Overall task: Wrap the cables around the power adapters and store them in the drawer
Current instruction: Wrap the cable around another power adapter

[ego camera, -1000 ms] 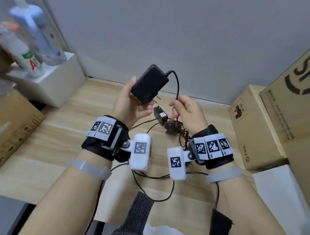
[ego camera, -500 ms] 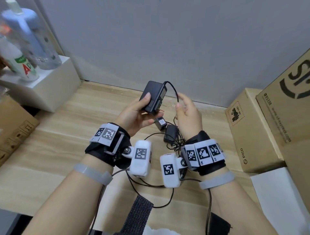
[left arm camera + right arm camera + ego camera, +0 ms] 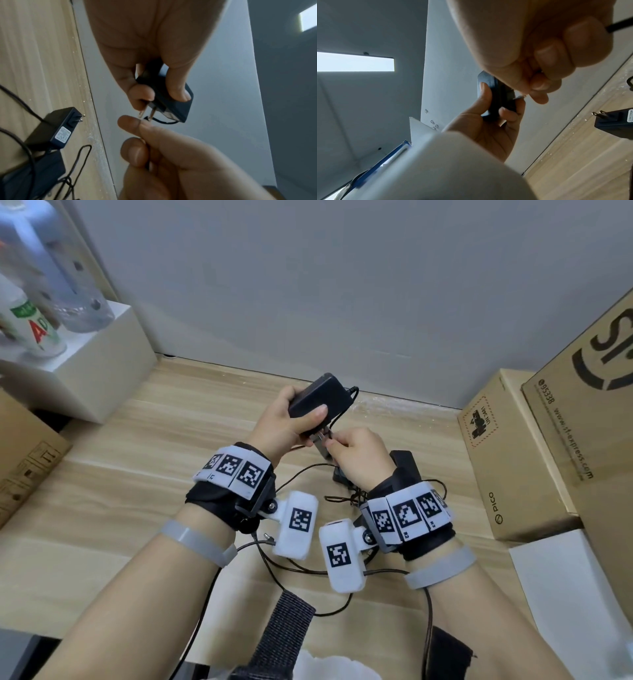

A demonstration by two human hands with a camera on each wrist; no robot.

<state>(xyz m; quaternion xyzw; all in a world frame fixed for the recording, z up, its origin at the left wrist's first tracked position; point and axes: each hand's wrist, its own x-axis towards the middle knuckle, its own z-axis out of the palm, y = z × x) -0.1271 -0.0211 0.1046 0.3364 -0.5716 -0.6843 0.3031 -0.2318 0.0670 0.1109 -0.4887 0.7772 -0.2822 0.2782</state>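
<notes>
Left hand (image 3: 279, 422) curled round a black power adapter (image 3: 320, 398), lifted above the table (image 3: 137, 474), thumb (image 3: 313, 415) across its near face, prongs (image 3: 146, 113) pointing down toward the right-hand grip; right hand (image 3: 359, 455) just below that grip, fingertips (image 3: 130, 123) pinching the thin black cable (image 3: 163, 121) close beside the prongs; cable running from the adapter's far end round to the pinch; beneath the right-hand grip, two more adapters (image 3: 54, 129) flat on the table amid loose tangled cords (image 3: 342, 498); cardboard boxes (image 3: 520, 460) well right of both grips.
</notes>
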